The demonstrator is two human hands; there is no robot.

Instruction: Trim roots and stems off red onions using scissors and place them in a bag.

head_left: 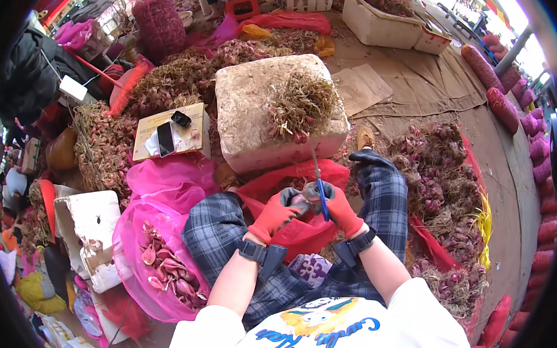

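Note:
Both my hands wear red gloves with grey fingers and meet above my lap. My left hand (279, 212) is closed around a small pinkish shallot (300, 201), mostly hidden by the fingers. Closed too, my right hand (337, 207) grips scissors with blue handles (322, 198), their narrow metal blades pointing away from me. Just beyond the blades, a bunch of dried shallots (303, 104) with tangled tops lies on a worn white foam block (244, 94). Red mesh (273, 196) is spread below my hands. Left of my knee, a pink mesh bag (167, 179) holds loose trimmed shallots (171, 269).
A phone (166, 139) and a small black device (180, 118) lie on a box (195, 125) at the left. Shallot heaps (437, 173) flank me. A broken foam box (94, 213) stands left; filled red mesh bags (502, 109) line the right.

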